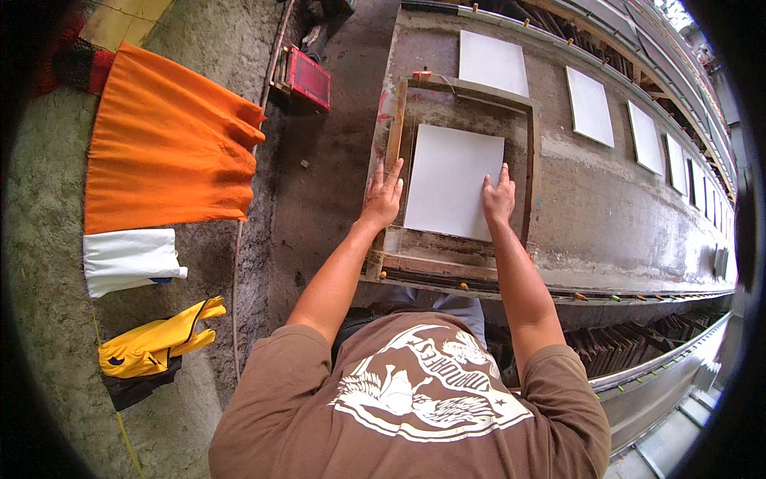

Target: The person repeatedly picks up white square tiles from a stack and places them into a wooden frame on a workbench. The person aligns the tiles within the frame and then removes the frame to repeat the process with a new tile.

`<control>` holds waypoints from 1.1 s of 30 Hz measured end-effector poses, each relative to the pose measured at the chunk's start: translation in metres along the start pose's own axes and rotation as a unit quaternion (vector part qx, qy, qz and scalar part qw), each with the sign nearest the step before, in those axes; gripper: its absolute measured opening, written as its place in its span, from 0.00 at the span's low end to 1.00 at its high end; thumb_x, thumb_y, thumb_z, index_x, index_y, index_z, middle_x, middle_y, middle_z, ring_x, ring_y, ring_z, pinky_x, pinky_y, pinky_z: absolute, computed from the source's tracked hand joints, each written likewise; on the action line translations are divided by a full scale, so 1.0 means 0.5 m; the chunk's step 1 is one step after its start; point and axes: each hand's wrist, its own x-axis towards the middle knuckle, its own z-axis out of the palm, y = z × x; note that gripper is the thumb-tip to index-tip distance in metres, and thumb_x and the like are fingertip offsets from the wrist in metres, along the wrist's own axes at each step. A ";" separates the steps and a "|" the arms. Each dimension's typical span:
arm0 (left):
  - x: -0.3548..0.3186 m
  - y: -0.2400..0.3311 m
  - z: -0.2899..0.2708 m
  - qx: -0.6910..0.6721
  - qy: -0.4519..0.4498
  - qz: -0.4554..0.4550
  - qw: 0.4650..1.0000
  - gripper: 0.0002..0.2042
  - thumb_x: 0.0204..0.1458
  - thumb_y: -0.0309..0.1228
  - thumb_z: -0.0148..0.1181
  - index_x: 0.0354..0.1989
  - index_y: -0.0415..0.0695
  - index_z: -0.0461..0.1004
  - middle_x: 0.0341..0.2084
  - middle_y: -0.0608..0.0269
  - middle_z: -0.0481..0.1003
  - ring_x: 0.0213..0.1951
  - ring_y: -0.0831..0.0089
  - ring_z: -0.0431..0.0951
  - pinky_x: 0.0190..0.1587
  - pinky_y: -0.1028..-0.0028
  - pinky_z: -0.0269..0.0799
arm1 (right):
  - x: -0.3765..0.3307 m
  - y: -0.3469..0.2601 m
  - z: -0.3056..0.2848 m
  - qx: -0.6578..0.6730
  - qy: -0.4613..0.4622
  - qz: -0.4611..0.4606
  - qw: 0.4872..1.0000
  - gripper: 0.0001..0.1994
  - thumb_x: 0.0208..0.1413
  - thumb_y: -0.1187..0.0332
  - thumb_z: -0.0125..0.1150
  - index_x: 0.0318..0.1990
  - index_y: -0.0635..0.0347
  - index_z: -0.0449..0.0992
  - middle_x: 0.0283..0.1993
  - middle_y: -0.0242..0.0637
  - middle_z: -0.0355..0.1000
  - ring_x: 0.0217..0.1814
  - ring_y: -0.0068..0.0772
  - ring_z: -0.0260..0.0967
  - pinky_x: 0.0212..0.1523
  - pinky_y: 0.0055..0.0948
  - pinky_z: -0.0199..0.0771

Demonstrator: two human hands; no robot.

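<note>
A wooden frame [495, 97], likely a printing screen, lies on the long table [622, 215] in front of me. Inside its bars a white rectangular sheet [451, 180] is visible, turned slightly askew. My left hand [384, 195] rests with fingers stretched over the frame's left bar, beside the sheet's left edge. At the opposite edge of the sheet, my right hand [499, 197] lies with its index finger extended and thumb apart; its other fingers are partly hidden. Neither hand visibly grasps anything.
More white sheets [589, 106] run in a row along the table's far side. Left of the table hang an orange cloth [163, 148], a white cloth [128, 259] and a yellow garment [152, 345]. A red-framed screen [309, 78] stands beyond, near the wall.
</note>
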 end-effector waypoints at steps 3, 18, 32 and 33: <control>0.000 -0.009 0.002 -0.008 0.010 0.020 1.000 0.27 0.69 0.40 0.44 0.76 0.65 0.51 0.72 0.35 0.50 0.70 0.39 0.56 0.72 0.51 0.51 | -0.002 -0.001 0.001 0.000 0.004 -0.002 1.000 0.34 0.63 0.54 0.59 0.74 0.50 0.58 0.53 0.52 0.69 0.54 0.54 0.72 0.56 0.47 0.73; -0.007 0.020 -0.015 0.009 -0.003 -0.003 1.000 0.32 0.63 0.42 0.56 0.75 0.66 0.54 0.72 0.35 0.52 0.70 0.36 0.57 0.71 0.50 0.52 | -0.009 -0.028 -0.010 -0.018 -0.013 0.030 0.999 0.34 0.64 0.55 0.58 0.75 0.50 0.57 0.53 0.51 0.68 0.55 0.52 0.72 0.57 0.46 0.72; -0.006 0.027 -0.019 0.004 -0.006 -0.004 1.000 0.33 0.61 0.40 0.59 0.75 0.63 0.55 0.72 0.34 0.51 0.71 0.39 0.55 0.72 0.50 0.51 | -0.013 -0.025 -0.006 -0.032 -0.003 0.021 0.999 0.33 0.65 0.55 0.57 0.74 0.51 0.57 0.52 0.51 0.67 0.53 0.53 0.72 0.55 0.47 0.72; -0.006 0.027 -0.020 0.005 -0.008 -0.007 1.000 0.33 0.61 0.40 0.60 0.75 0.63 0.56 0.72 0.34 0.51 0.71 0.39 0.55 0.72 0.49 0.51 | -0.016 -0.027 -0.005 -0.031 0.005 0.020 0.999 0.33 0.65 0.55 0.57 0.74 0.51 0.57 0.52 0.51 0.66 0.52 0.53 0.72 0.55 0.47 0.73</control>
